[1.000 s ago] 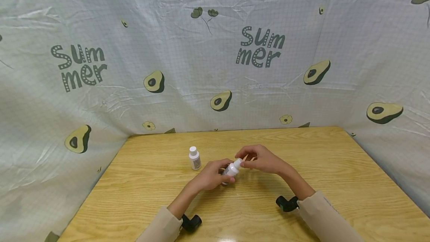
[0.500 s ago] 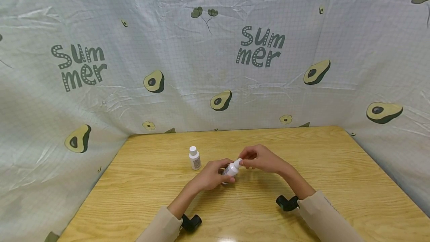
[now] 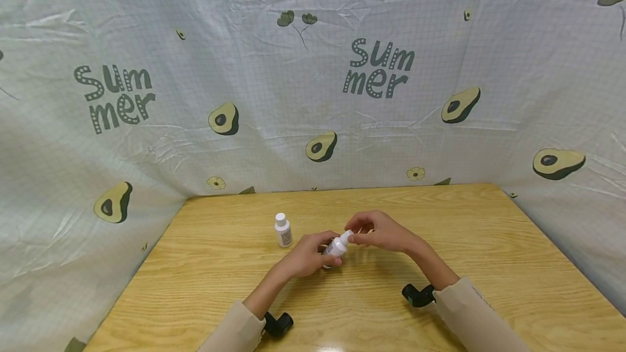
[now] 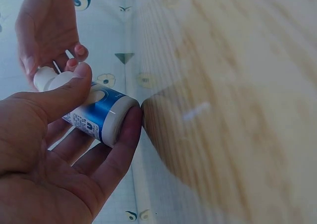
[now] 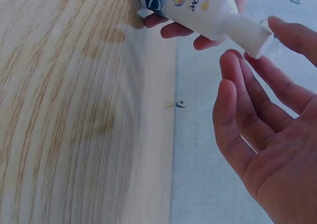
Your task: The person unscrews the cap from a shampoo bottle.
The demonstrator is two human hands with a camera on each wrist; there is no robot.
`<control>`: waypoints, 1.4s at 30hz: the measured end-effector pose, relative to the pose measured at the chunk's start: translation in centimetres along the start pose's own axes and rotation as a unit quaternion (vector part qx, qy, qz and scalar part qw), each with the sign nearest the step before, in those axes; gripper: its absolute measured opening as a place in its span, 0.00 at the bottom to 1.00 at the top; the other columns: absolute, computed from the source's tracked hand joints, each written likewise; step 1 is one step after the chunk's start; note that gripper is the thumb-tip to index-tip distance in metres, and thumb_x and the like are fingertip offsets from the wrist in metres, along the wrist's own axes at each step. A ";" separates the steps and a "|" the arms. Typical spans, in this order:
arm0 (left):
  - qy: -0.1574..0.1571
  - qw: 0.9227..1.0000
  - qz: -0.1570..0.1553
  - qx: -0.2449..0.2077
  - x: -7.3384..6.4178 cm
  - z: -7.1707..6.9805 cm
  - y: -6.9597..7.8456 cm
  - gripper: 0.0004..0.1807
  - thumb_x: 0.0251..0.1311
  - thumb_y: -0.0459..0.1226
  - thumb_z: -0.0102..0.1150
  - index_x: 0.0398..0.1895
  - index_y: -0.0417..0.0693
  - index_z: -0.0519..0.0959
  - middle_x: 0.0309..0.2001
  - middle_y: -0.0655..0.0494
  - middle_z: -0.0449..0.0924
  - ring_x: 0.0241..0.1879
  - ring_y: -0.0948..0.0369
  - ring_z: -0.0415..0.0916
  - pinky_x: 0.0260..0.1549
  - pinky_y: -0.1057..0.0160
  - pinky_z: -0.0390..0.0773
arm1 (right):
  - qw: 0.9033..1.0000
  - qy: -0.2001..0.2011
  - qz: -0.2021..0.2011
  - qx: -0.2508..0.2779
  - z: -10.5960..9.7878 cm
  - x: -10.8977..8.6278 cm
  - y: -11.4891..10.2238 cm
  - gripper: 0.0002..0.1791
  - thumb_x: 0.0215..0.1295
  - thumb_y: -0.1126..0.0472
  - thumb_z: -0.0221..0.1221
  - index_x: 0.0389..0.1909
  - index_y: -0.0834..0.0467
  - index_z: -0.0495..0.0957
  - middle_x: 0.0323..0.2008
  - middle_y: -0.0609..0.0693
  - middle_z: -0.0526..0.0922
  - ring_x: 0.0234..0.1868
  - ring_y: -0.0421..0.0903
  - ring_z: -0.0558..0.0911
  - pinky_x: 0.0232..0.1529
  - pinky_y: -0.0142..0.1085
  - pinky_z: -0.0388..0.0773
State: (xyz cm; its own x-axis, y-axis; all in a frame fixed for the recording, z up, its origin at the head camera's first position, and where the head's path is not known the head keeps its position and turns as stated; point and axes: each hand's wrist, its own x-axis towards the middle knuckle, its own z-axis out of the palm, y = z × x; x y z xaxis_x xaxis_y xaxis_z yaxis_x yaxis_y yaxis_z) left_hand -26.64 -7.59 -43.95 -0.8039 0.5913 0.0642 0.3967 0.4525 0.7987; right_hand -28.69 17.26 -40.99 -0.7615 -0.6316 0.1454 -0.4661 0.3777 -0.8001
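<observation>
My left hand (image 3: 307,256) grips a small white Dove bottle (image 5: 200,11), thumb on one side and fingers on the other. The bottle leans toward the right, its cap end higher than its base. A blue band (image 4: 106,107) on the bottle's label shows in the left wrist view. At the white cap (image 5: 251,34), my right hand (image 3: 383,231) has its thumb and index finger on opposite sides. The other right fingers stay off the bottle. Behind the left hand, a second small white bottle (image 3: 283,232) with a white cap stands upright on the table.
The wooden table (image 3: 205,265) extends around both hands. A pale curtain (image 3: 274,69) with avocado prints hangs behind and beside it. Black wrist devices (image 3: 279,325) sit below both hands near the beige sleeves.
The right fingertips shift slightly at the cap: they draw in half a second ago, then spread a little now. My left hand, its bottle and the standing bottle stay in place.
</observation>
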 end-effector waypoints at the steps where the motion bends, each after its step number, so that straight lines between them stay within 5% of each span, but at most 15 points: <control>1: 0.000 1.000 0.000 0.000 0.0 0.0 0.0 0.21 0.65 0.36 0.69 0.61 0.47 0.79 0.55 0.43 0.83 0.55 0.43 0.84 0.36 0.62 0.83 | 1.000 -0.001 0.002 0.004 0.0 0.0 0.0 0.15 0.70 0.58 0.65 0.50 0.62 0.83 0.42 0.56 0.87 0.39 0.46 0.84 0.39 0.42 0.84; 4: 0.000 1.000 -0.003 0.001 0.0 0.0 0.0 0.21 0.65 0.36 0.69 0.61 0.48 0.79 0.55 0.43 0.83 0.55 0.42 0.84 0.34 0.64 0.83 | 1.000 -0.004 0.002 0.013 0.0 -0.1 -0.1 0.13 0.70 0.59 0.64 0.49 0.62 0.83 0.42 0.57 0.87 0.38 0.47 0.84 0.38 0.45 0.85; 14: 0.001 1.000 -0.012 0.004 -0.1 0.0 0.0 0.22 0.66 0.37 0.69 0.63 0.49 0.79 0.56 0.43 0.83 0.55 0.43 0.85 0.30 0.65 0.82 | 1.000 -0.007 -0.024 0.002 0.0 0.0 0.0 0.14 0.69 0.62 0.63 0.52 0.62 0.83 0.45 0.56 0.87 0.41 0.43 0.83 0.44 0.34 0.81; 23: 0.002 1.000 -0.009 0.004 0.0 0.0 0.0 0.22 0.65 0.36 0.69 0.62 0.47 0.78 0.56 0.42 0.83 0.55 0.41 0.84 0.30 0.63 0.82 | 1.000 -0.005 0.027 0.013 0.2 0.0 0.0 0.14 0.75 0.55 0.60 0.52 0.61 0.82 0.41 0.58 0.86 0.39 0.55 0.85 0.40 0.52 0.85; 34: 0.003 1.000 -0.002 0.014 -0.1 0.0 0.0 0.22 0.65 0.37 0.70 0.62 0.47 0.79 0.55 0.43 0.83 0.55 0.42 0.84 0.35 0.63 0.82 | 0.999 -0.015 -0.007 0.028 0.3 -0.1 0.0 0.15 0.72 0.62 0.61 0.55 0.63 0.81 0.45 0.57 0.85 0.42 0.58 0.85 0.39 0.46 0.85; 42: 0.002 1.000 -0.005 0.008 0.0 0.0 -0.1 0.21 0.66 0.37 0.69 0.61 0.49 0.79 0.55 0.45 0.83 0.53 0.46 0.85 0.30 0.65 0.81 | 1.000 -0.003 0.009 0.013 0.4 -0.1 -0.1 0.18 0.75 0.55 0.61 0.56 0.64 0.80 0.43 0.57 0.85 0.41 0.60 0.84 0.39 0.52 0.85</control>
State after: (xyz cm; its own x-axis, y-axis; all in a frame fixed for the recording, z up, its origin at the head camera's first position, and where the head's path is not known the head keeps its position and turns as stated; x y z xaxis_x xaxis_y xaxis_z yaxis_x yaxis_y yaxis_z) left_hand -26.65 -7.63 -44.04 -0.8101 0.5833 0.0584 0.3949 0.4694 0.7897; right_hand -28.42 17.04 -41.18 -0.7668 -0.6290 0.1281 -0.4412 0.3715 -0.8169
